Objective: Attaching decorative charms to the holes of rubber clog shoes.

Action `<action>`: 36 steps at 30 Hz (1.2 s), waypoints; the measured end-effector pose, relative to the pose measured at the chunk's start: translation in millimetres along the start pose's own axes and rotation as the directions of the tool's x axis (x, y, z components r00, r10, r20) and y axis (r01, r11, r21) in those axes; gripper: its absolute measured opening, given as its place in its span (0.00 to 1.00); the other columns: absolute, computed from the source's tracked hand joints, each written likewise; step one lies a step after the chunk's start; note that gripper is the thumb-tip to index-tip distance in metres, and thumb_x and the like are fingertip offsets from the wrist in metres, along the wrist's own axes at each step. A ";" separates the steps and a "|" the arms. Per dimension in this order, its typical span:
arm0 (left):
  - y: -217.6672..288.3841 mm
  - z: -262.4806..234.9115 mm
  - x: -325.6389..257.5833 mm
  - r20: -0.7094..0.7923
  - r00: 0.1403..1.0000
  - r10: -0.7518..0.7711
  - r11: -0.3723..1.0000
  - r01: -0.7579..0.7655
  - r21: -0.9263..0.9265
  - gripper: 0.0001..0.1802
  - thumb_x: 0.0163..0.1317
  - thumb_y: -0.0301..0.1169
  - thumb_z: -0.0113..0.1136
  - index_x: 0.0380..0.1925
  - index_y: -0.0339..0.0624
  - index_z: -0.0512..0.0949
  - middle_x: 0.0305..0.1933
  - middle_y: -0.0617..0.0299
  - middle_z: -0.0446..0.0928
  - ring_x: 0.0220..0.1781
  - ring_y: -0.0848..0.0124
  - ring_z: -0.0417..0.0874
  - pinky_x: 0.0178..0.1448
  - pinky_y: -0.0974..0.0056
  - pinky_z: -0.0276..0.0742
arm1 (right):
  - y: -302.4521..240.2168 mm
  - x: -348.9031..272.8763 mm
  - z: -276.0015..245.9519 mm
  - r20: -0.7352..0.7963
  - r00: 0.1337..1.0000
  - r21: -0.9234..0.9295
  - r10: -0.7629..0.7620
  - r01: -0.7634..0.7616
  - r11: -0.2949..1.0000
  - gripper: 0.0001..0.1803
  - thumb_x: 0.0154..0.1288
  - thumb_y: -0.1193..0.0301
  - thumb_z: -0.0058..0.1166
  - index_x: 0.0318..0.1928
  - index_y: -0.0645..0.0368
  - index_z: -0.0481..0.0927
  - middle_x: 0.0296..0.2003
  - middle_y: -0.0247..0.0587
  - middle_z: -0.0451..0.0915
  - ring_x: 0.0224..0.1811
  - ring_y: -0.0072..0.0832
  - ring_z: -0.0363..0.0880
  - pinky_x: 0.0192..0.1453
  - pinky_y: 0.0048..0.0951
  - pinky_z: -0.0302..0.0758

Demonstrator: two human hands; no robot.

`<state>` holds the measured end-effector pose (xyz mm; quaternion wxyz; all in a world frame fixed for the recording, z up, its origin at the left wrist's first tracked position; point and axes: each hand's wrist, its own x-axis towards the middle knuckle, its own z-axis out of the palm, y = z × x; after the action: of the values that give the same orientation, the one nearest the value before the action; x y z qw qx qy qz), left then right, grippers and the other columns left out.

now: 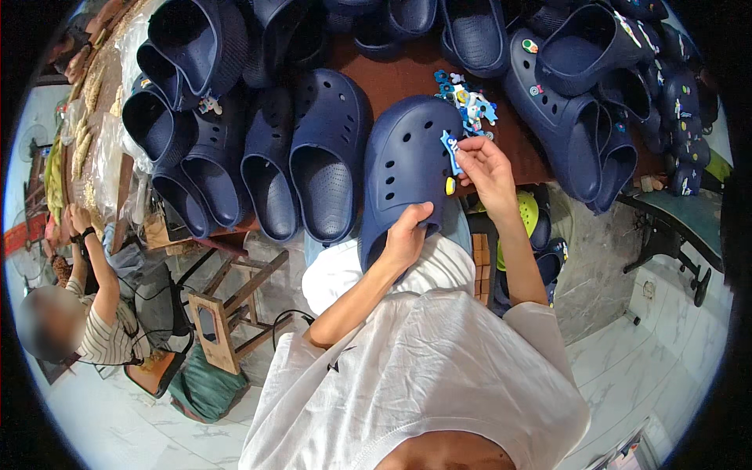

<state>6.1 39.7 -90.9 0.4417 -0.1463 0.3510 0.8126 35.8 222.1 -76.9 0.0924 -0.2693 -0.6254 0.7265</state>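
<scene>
A navy blue clog (403, 145) with round holes in its upper rests in front of me, its toe pointing away. My left hand (406, 237) grips its open heel end, thumb over the upper and fingers hidden inside. My right hand (486, 174) pinches a blue and white shoe charm (450, 151) against the right side of the clog's upper. Whether the charm's stem sits in a hole is hidden. Just below it, a small yellow charm (450, 186) is on the clog. Beyond the clog lies a pile of blue and white charms (468, 100).
Several navy clogs (329, 149) stand on the brown table (392, 78) to the left. More clogs (568, 117), some bearing charms, are stacked at the right. A wooden stool (235, 313) is below left. Another person (102, 305) sits at far left, and an office chair (674, 219) is at right.
</scene>
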 end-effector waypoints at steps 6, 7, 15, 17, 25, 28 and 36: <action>-4.4 -14.8 2.3 0.050 0.996 -0.070 0.987 0.062 0.146 0.09 0.63 0.31 0.59 0.39 0.39 0.79 0.42 0.67 0.76 0.47 0.75 0.74 0.57 0.66 0.67 | -8.6 5.2 -7.7 0.121 0.991 0.018 0.062 -0.065 0.998 0.07 0.69 0.67 0.60 0.40 0.55 0.76 0.30 0.24 0.77 0.30 0.10 0.74 0.35 0.14 0.73; -1.3 -6.3 -0.4 0.051 0.996 -0.070 0.987 0.062 0.146 0.09 0.63 0.31 0.59 0.39 0.39 0.79 0.42 0.67 0.76 0.47 0.75 0.74 0.57 0.66 0.67 | -10.6 6.3 -10.2 0.120 0.991 0.018 0.062 -0.065 0.998 0.07 0.69 0.67 0.60 0.40 0.55 0.76 0.30 0.24 0.77 0.30 0.10 0.74 0.35 0.14 0.73; 9.8 23.1 -14.7 -0.027 0.999 -0.028 0.871 0.038 0.489 0.13 0.63 0.40 0.61 0.34 0.40 0.79 0.38 0.69 0.75 0.39 0.76 0.71 0.48 0.69 0.68 | -18.1 28.8 -40.0 0.359 0.901 -0.049 0.243 -0.242 0.969 0.08 0.64 0.67 0.64 0.35 0.54 0.78 0.27 0.24 0.79 0.27 0.11 0.75 0.32 0.14 0.72; 17.2 32.4 -19.0 -0.078 0.994 -0.080 0.836 0.110 0.538 0.14 0.63 0.41 0.61 0.34 0.39 0.80 0.38 0.69 0.75 0.40 0.76 0.72 0.49 0.69 0.68 | -14.9 34.6 -45.8 0.407 0.879 -0.063 0.249 -0.245 0.968 0.08 0.63 0.67 0.65 0.35 0.55 0.78 0.27 0.26 0.80 0.26 0.12 0.76 0.32 0.13 0.73; 7.7 23.9 -16.3 -0.087 0.989 -0.123 0.756 0.150 0.637 0.18 0.63 0.44 0.60 0.37 0.39 0.81 0.41 0.68 0.76 0.43 0.75 0.73 0.53 0.69 0.68 | -14.2 35.5 -45.3 0.348 0.912 -0.053 0.218 -0.213 0.976 0.08 0.62 0.71 0.66 0.35 0.58 0.79 0.31 0.29 0.82 0.30 0.14 0.78 0.35 0.16 0.75; 6.0 19.1 -14.8 -0.053 0.998 -0.029 0.764 0.057 0.643 0.15 0.63 0.42 0.61 0.35 0.39 0.81 0.39 0.69 0.76 0.41 0.76 0.73 0.51 0.69 0.68 | -14.4 25.5 -37.3 0.293 0.946 -0.059 0.137 -0.125 0.990 0.07 0.63 0.74 0.65 0.38 0.60 0.79 0.34 0.30 0.82 0.34 0.14 0.79 0.41 0.17 0.76; 12.8 19.5 -16.3 -0.077 0.997 -0.019 0.874 0.054 0.482 0.10 0.61 0.35 0.60 0.35 0.39 0.80 0.37 0.70 0.75 0.39 0.76 0.73 0.47 0.68 0.68 | -11.9 11.6 -18.4 0.146 0.989 -0.088 -0.024 0.037 0.995 0.07 0.64 0.76 0.63 0.42 0.63 0.81 0.35 0.31 0.83 0.35 0.13 0.79 0.42 0.17 0.76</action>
<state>6.3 38.7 -62.4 0.4668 -0.0660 0.5553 0.6851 33.0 245.8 -70.0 0.0456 -0.2100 -0.6667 0.7137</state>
